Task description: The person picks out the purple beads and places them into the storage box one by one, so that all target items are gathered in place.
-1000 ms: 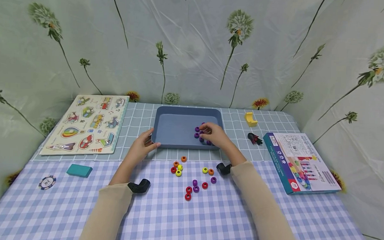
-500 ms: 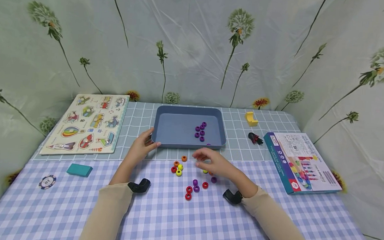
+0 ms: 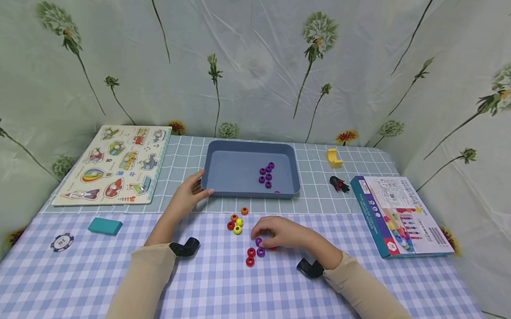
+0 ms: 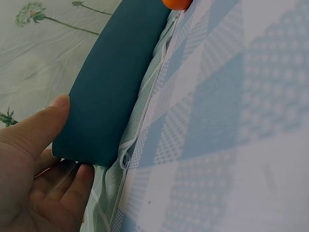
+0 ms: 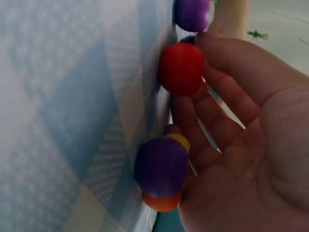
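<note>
My left hand (image 3: 188,194) grips the left front corner of a blue-grey tray (image 3: 246,195), thumb on the near wall and fingers at the side and below in the left wrist view. Several purple beads (image 3: 268,177) lie in the tray's right half. On the checked cloth, my right hand (image 3: 284,232) has its thumb and curved fingers around a purple bead (image 3: 258,242). Another purple bead (image 3: 260,252) and two red beads (image 3: 250,256) lie just in front. In the right wrist view, a red bead (image 5: 181,69) and a purple bead (image 5: 161,166) sit beside the palm.
Orange, red and yellow beads (image 3: 237,229) cluster left of the right hand. A picture puzzle board (image 3: 120,166), teal block (image 3: 105,226) and poker chip (image 3: 62,242) lie left. On the right are a box (image 3: 401,216), yellow piece (image 3: 334,158) and small dark red-black object (image 3: 339,184).
My right hand has come out of the tray, moved toward me over the loose beads, and lowered around a purple bead. My left hand and the tray have stayed put.
</note>
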`<state>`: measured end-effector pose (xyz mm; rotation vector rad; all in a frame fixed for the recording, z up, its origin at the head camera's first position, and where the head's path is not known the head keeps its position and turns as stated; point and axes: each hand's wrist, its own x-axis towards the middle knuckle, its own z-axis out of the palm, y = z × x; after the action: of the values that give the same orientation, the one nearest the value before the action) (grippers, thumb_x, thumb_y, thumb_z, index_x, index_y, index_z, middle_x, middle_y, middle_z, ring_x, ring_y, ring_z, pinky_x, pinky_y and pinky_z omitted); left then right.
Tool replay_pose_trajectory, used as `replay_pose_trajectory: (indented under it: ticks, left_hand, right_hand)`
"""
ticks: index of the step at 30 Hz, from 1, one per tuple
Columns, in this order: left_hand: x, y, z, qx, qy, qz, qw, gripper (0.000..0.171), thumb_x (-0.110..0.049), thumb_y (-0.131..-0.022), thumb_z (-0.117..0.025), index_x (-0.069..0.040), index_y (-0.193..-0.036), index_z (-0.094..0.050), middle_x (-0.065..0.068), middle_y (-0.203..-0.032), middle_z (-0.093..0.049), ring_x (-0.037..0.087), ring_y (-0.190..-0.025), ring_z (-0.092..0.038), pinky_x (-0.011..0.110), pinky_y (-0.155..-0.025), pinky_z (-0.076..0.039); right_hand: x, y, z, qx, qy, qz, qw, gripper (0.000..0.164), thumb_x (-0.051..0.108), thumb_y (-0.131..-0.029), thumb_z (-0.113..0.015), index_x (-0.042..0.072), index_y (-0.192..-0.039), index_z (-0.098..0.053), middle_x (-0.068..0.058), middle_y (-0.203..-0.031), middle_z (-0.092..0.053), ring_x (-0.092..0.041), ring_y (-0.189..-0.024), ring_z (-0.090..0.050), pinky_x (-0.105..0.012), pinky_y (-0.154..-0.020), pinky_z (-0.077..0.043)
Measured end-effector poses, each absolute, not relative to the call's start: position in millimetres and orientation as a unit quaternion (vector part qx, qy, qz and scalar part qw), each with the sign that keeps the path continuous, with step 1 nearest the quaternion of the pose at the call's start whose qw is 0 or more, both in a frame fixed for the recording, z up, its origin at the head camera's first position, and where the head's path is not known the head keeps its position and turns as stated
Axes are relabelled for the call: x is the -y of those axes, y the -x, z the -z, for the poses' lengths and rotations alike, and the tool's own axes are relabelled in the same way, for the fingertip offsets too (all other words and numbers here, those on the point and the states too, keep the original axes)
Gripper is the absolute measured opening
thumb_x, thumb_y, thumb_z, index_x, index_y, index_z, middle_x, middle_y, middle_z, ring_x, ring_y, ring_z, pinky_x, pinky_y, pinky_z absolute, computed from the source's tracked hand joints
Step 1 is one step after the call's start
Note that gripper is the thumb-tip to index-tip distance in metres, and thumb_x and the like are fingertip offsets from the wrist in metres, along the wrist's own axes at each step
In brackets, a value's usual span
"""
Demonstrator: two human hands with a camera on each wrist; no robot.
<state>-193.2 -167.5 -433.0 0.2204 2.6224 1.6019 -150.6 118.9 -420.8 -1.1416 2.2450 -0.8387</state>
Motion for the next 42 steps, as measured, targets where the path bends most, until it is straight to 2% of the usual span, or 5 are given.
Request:
replay_pose_trajectory:
  ticks: [9,13,19,24,42]
  left_hand:
    - [168,193,434,-0.850,-0.073,-0.522,0.028,0.076,-0.040,-0.072,-0.057,-0.012,-0.132,-0.020,0.011,-0.134,-0.019,0.029,-0.115,-0.029,0.034,-0.090,-0.035]
    - [168,193,434,-0.849,-0.073,-0.523,0.027,0.076,-0.040,-0.072,-0.057,-0.012,-0.133,-0.020,0.011,-0.134,-0.018,0.029,-0.116,-0.029,0.034,-0.090,-0.035]
    - [168,193,434,-0.848,-0.075,-0.524,0.029,0.076,-0.040,-0.072,-0.057,-0.012,-0.133,-0.020,0.011,-0.134,-0.018,0.030,-0.116,-0.028,0.035,-0.090,-0.034]
    - [168,193,434,-0.848,-0.074,-0.525,0.031,0.076,-0.040,-0.072,-0.057,-0.012,-0.133,-0.020,0.011,-0.134,-0.017,0.029,-0.116,-0.028,0.035,-0.091,-0.034]
    - [167,193,434,-0.849,-0.075,-0.523,0.031,0.077,-0.041,-0.072,-0.057,-0.012,-0.133,-0.019,0.011,-0.134,-0.017,0.030,-0.116,-0.027,0.036,-0.090,-0.034]
  right_hand:
    - [-116,153,413,-0.836,0.384,0.313,0.235,0.012,0.017,-0.077,-0.059,0.018,-0.089,-0.060,0.012,-0.086,-0.052,-0.004,-0.076,-0.048,-0.016,-0.069,-0.044]
    - [-119,165,407,-0.836,0.366,0.365,0.185,0.018,0.014,-0.077,-0.059,0.013,-0.095,-0.059,0.009,-0.089,-0.053,-0.006,-0.079,-0.050,-0.019,-0.070,-0.045]
    - [-125,198,403,-0.809,0.299,0.499,0.089,0.022,0.004,-0.077,-0.057,-0.004,-0.098,-0.055,-0.009,-0.093,-0.056,-0.017,-0.082,-0.053,-0.026,-0.073,-0.047]
    - [-127,224,404,-0.820,0.212,0.529,0.055,0.021,0.006,-0.078,-0.056,-0.001,-0.097,-0.055,-0.008,-0.094,-0.056,-0.015,-0.082,-0.054,-0.023,-0.070,-0.048]
    - [-118,255,416,-0.888,0.159,0.423,0.082,0.016,0.008,-0.077,-0.058,0.005,-0.092,-0.058,-0.007,-0.092,-0.055,-0.017,-0.081,-0.052,-0.026,-0.065,-0.046]
